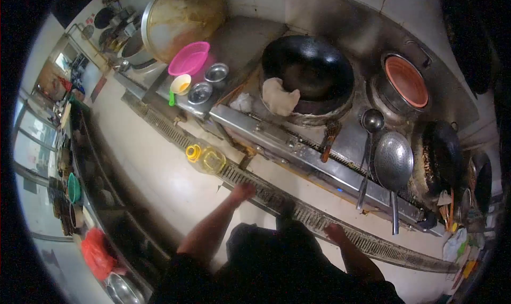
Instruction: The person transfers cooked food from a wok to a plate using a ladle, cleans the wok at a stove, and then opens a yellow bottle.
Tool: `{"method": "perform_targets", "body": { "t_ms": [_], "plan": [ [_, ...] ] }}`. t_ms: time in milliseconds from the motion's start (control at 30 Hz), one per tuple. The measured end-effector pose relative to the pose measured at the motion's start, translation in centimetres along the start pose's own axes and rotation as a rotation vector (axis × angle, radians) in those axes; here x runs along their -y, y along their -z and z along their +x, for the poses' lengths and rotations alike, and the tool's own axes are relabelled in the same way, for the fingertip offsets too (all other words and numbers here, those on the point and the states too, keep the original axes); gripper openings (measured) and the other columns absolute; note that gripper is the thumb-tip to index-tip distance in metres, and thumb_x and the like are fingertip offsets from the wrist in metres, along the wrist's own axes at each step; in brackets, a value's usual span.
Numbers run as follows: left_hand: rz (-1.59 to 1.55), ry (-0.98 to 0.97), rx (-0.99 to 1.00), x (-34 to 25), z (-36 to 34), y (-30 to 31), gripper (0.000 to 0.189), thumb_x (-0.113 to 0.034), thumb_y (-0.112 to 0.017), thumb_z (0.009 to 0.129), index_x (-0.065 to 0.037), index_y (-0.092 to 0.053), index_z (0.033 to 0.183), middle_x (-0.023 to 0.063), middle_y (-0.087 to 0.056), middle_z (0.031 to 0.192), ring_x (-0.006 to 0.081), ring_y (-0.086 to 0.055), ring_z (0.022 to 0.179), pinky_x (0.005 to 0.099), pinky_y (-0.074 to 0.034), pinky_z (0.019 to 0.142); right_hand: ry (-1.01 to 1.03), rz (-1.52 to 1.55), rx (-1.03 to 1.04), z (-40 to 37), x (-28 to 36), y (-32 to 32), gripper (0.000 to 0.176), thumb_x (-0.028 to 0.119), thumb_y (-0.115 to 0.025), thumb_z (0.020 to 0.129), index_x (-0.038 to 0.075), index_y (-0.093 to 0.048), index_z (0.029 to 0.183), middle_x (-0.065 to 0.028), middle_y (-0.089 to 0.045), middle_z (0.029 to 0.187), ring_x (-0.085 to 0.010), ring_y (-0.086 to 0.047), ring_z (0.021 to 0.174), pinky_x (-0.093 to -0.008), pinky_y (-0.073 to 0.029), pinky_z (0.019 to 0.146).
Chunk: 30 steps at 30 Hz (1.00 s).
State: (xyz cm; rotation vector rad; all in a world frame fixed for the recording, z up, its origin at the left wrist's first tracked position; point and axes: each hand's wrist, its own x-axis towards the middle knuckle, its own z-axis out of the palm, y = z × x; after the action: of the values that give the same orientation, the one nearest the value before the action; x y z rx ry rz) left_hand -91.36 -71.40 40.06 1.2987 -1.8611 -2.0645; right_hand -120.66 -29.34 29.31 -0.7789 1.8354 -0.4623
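My left hand (244, 191) hangs low over the floor drain, to the right of a clear plastic oil jug (207, 159) with a yellow cap and handle. A gap shows between the hand and the jug. Some yellowish oil is visible inside. My right hand (335, 232) is lowered in front of the stove, above the same drain grate. Nothing can be made out in either hand, and the fingers are too small and blurred to read. On the stove sits a large black wok (308, 75), with a pale cloth (281, 97) draped over its near left rim.
A ladle (372, 122) and a perforated strainer (394, 160) lie with handles past the stove edge. A brush (330, 140), metal bowls (199, 92), a pink basket (190, 58) and an orange-brown basin (406, 81) are on the counter. The drain grate (367, 245) crosses the floor.
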Motion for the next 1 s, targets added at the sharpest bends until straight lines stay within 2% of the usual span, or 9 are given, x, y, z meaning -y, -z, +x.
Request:
{"method": "perform_targets", "body": {
  "t_ms": [133, 267, 400, 500, 667, 733, 800, 900, 1000],
  "plan": [
    [-0.347, -0.18, -0.241, -15.6, 12.2, -2.0, 0.034, -0.031, -0.059, 0.088, -0.001, -0.058, 0.105, 0.0076, -0.061, 0.089, 0.0185, -0.058, 0.074, 0.033, -0.049, 0.061, 0.535, -0.808, -0.016, 0.1, -1.3, 3.2, 0.025, 0.026, -0.06, 0.086, 0.001, -0.061, 0.084, -0.0087, -0.063, 0.075, -0.018, -0.063, 0.069, -0.0364, -0.053, 0.059],
    [-0.525, -0.001, -0.361, -25.0, 23.1, -1.8, 0.044, -0.038, -0.062, 0.084, 0.0, -0.058, 0.105, 0.0125, -0.059, 0.098, 0.0243, -0.059, 0.079, 0.0358, -0.05, 0.066, -0.187, 1.057, -0.13, -1.8, -1.5, 0.7, 0.024, 0.022, -0.057, 0.086, 0.004, -0.063, 0.101, -0.0112, -0.067, 0.081, -0.0247, -0.064, 0.06, -0.0332, -0.049, 0.047],
    [-0.761, -0.033, -0.149, -23.2, 33.2, -0.8, 0.037, -0.033, -0.071, 0.078, -0.006, -0.061, 0.102, 0.0106, -0.063, 0.087, 0.0271, -0.062, 0.072, 0.0409, -0.051, 0.064, -0.33, 1.251, -0.112, -2.4, 2.5, -1.3, 0.018, 0.016, -0.058, 0.086, 0.001, -0.061, 0.094, -0.014, -0.065, 0.075, -0.0237, -0.063, 0.054, -0.0317, -0.046, 0.042],
    [-0.617, -0.069, -0.197, -23.3, 32.2, 0.6, 0.03, -0.026, -0.069, 0.077, -0.005, -0.061, 0.097, 0.0099, -0.061, 0.085, 0.0255, -0.06, 0.072, 0.0394, -0.051, 0.064, 0.511, 0.762, -0.246, -3.2, 9.0, -2.0, 0.016, 0.015, -0.061, 0.084, 0.001, -0.062, 0.091, -0.0146, -0.065, 0.075, -0.024, -0.062, 0.054, -0.0323, -0.045, 0.043],
    [-0.866, 0.117, -0.17, -25.4, 26.2, 4.9, 0.018, -0.013, -0.064, 0.078, -0.003, -0.062, 0.093, 0.0078, -0.059, 0.084, 0.0221, -0.056, 0.068, 0.0354, -0.053, 0.066, -0.523, 1.373, 0.062, 3.1, 1.6, -5.0, 0.037, 0.037, -0.049, 0.089, 0.002, -0.06, 0.094, -0.016, -0.065, 0.076, -0.0298, -0.062, 0.055, -0.0357, -0.045, 0.044],
    [-0.965, 0.251, -0.197, -24.5, 22.9, 9.8, 0.022, -0.009, -0.06, 0.079, 0.0, -0.059, 0.099, 0.01, -0.06, 0.086, 0.0237, -0.059, 0.069, 0.0348, -0.054, 0.067, -0.4, 1.541, -0.046, 4.2, 5.1, -6.5, 0.046, 0.044, -0.043, 0.089, 0.001, -0.059, 0.094, -0.018, -0.065, 0.078, -0.0336, -0.063, 0.056, -0.0376, -0.047, 0.044],
    [-1.052, 0.114, -0.057, -21.9, 20.0, 14.5, 0.028, -0.004, -0.056, 0.08, 0.003, -0.055, 0.106, 0.0124, -0.061, 0.09, 0.0263, -0.062, 0.075, 0.0371, -0.055, 0.069, -0.421, 0.837, -0.303, 5.3, 11.8, -7.5, 0.042, 0.04, -0.049, 0.087, 0.0, -0.059, 0.091, -0.0194, -0.065, 0.079, -0.033, -0.062, 0.054, -0.0368, -0.047, 0.044],
    [-0.983, 0.087, -0.054, -18.9, 15.1, 20.7, 0.03, -0.002, -0.053, 0.08, 0.004, -0.054, 0.109, 0.014, -0.062, 0.094, 0.0265, -0.063, 0.081, 0.0386, -0.055, 0.072, 0.196, 0.313, -0.169, 8.6, 18.8, -7.4, 0.025, 0.023, -0.053, 0.089, -0.001, -0.061, 0.095, -0.0163, -0.066, 0.08, -0.0266, -0.061, 0.055, -0.0346, -0.047, 0.045],
    [-0.91, 0.039, -0.068, -15.8, 11.5, 25.1, 0.028, 0.0, -0.054, 0.078, 0.004, -0.056, 0.106, 0.0135, -0.063, 0.091, 0.0247, -0.063, 0.079, 0.0354, -0.054, 0.068, -0.098, 0.435, -0.054, 11.1, 24.1, -7.2, 0.018, 0.016, -0.058, 0.082, 0.004, -0.064, 0.094, -0.0123, -0.065, 0.085, -0.0276, -0.062, 0.07, -0.04, -0.05, 0.055]
  ]
}}
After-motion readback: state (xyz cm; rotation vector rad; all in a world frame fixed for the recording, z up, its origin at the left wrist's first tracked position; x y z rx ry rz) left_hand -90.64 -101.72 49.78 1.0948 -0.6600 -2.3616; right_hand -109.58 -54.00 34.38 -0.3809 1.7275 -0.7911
